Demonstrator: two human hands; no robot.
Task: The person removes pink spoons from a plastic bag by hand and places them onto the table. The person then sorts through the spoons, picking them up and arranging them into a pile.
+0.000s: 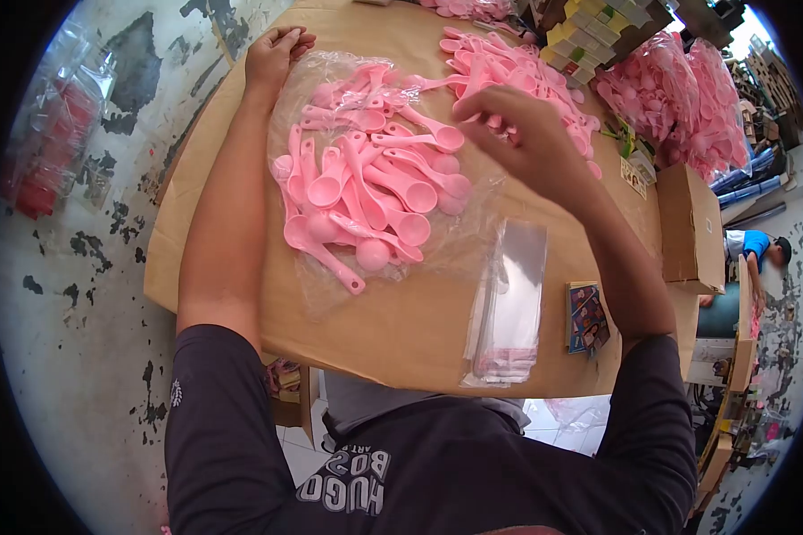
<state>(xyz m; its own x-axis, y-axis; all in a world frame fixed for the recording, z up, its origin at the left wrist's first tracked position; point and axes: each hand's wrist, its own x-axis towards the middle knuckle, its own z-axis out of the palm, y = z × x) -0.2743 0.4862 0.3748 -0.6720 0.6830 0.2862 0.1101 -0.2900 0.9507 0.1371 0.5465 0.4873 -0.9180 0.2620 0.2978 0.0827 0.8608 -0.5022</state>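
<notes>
Pink plastic spoons [361, 183] lie heaped on a crumpled clear plastic bag [317, 285] at the middle left of the brown-covered table [401, 334]. At the bag's upper left edge is my left hand [277, 55], its fingers curled; what they hold, if anything, is too small to tell. My right hand [517, 134] is raised between this heap and a second heap of pink spoons [482, 62], its fingers bent and partly hidden by the back of the hand. Flat clear sleeves [511, 299] lie stacked nearer my body, with printed cards [587, 319] to their right.
Cardboard box [690, 227] stands at the table's right edge. Behind it are bagged pink spoons [678, 102] and a stack of yellowish packets [589, 36]. A person in a blue top [756, 245] is at the far right. Clear packaging [58, 125] is at the left wall.
</notes>
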